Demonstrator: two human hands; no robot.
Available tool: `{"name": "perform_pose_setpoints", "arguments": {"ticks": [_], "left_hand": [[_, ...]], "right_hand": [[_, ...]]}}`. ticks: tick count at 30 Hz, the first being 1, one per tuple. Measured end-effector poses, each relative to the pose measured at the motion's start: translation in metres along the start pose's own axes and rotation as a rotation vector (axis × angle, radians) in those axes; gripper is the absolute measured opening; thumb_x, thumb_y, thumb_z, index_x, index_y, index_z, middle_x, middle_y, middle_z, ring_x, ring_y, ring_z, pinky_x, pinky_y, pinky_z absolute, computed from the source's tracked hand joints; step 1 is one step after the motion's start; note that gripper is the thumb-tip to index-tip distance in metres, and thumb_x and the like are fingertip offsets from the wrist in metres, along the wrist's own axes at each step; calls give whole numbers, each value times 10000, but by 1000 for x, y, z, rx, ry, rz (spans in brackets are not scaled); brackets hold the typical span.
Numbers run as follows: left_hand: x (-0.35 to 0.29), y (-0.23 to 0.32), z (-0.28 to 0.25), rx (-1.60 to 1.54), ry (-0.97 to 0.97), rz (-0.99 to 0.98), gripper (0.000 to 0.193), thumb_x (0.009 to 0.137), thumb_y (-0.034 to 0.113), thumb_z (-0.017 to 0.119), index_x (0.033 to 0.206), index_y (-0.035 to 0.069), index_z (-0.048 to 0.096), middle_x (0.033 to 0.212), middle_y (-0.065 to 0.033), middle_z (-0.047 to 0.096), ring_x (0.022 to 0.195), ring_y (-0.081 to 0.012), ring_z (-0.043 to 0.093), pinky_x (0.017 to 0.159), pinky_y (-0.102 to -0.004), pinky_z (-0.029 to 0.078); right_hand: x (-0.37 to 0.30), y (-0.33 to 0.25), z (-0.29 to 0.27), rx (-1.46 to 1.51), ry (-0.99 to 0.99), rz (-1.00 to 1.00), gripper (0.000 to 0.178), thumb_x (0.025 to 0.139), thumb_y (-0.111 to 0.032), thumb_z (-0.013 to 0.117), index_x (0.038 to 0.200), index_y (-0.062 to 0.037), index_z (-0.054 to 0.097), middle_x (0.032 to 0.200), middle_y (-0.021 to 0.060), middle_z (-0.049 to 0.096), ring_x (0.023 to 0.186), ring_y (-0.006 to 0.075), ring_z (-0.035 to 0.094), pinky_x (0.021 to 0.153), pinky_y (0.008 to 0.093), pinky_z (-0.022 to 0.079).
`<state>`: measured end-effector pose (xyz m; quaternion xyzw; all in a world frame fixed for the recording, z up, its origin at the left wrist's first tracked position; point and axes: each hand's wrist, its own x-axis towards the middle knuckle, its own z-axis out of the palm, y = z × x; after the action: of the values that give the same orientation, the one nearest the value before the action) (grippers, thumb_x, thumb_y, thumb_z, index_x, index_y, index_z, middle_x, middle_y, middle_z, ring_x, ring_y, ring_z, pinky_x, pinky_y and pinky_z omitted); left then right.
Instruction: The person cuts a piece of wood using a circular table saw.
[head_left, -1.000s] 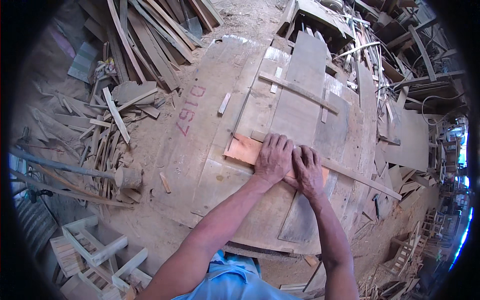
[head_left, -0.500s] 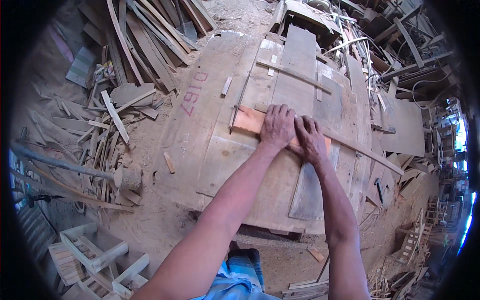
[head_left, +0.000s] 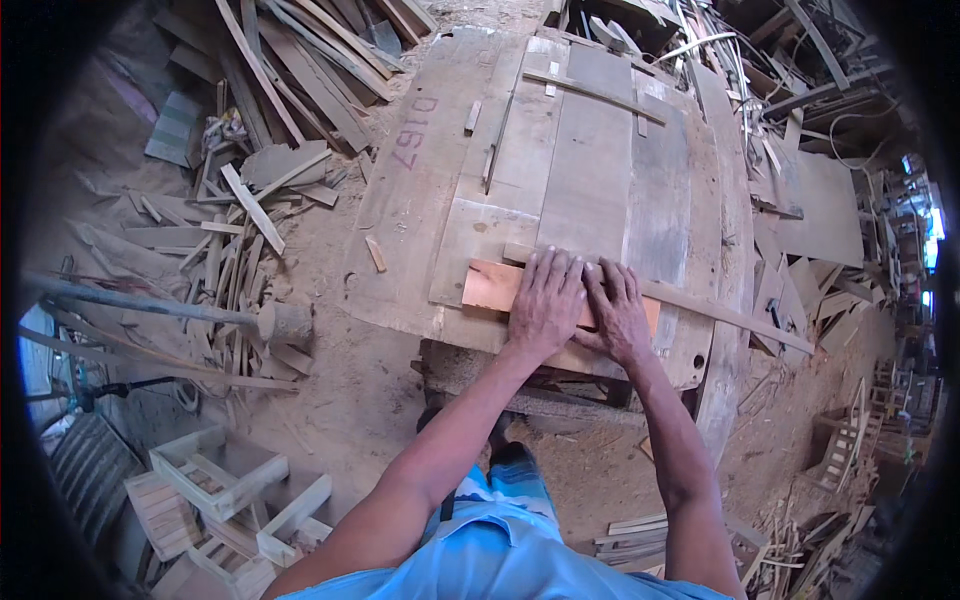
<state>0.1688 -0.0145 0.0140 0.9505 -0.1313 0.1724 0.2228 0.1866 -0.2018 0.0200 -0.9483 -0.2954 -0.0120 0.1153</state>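
A short orange-toned wooden board (head_left: 490,286) lies near the front edge of the worktable (head_left: 400,210), with a long thin wood strip (head_left: 730,312) along its far side. My left hand (head_left: 546,300) is over the board's middle, fingers reaching across to the strip. Right beside it, my right hand (head_left: 616,312) grips the board and strip, its thumb toward the near edge. My palms hide the board's middle. Beyond the board, a narrow upright blade (head_left: 489,168) stands in a slot in the tabletop.
A thin batten (head_left: 595,92) lies across the far tabletop, and a small wood block (head_left: 472,117) sits left of the slot. Scrap wood (head_left: 255,210) is heaped at left. A mallet-like log end (head_left: 285,325) juts in. Small wooden frames (head_left: 218,470) stand at lower left.
Both hands have drawn the board and strip back toward me, away from the blade and close to the table's front edge. The view has shifted too.
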Motion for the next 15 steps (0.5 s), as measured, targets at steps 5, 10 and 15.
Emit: {"name": "perform_pose_setpoints", "arguments": {"ticks": [5, 10, 15], "left_hand": [[-42, -2, -26, -28, -107, 73, 677, 1046, 428, 576, 1560, 2, 461, 1615, -216, 424, 1507, -385, 388, 1281, -570, 248], [-54, -3, -65, -79, -524, 164, 735, 973, 323, 711, 1576, 7, 434, 1606, -210, 425, 1509, -431, 346, 1270, -588, 236], [-40, 30, -109, -23, -98, 123, 831, 929, 292, 762, 1598, -10, 373, 1580, -266, 402, 1511, -456, 310, 1256, -619, 217]], "right_hand": [[-24, -24, 6, -146, 61, 50, 1035, 830, -588, 755, 1645, -95, 350, 1689, 258, 234, 1568, 464, 216, 1303, 574, 163], [-61, -58, 0, 13, -50, 172, 939, 810, -486, 815, 1581, -91, 453, 1450, 225, 448, 1379, 432, 416, 1206, 558, 314], [-65, -101, -17, 433, 236, 585, 915, 761, -391, 869, 1522, -61, 482, 1287, 206, 492, 1191, 398, 485, 1087, 559, 394]]}}
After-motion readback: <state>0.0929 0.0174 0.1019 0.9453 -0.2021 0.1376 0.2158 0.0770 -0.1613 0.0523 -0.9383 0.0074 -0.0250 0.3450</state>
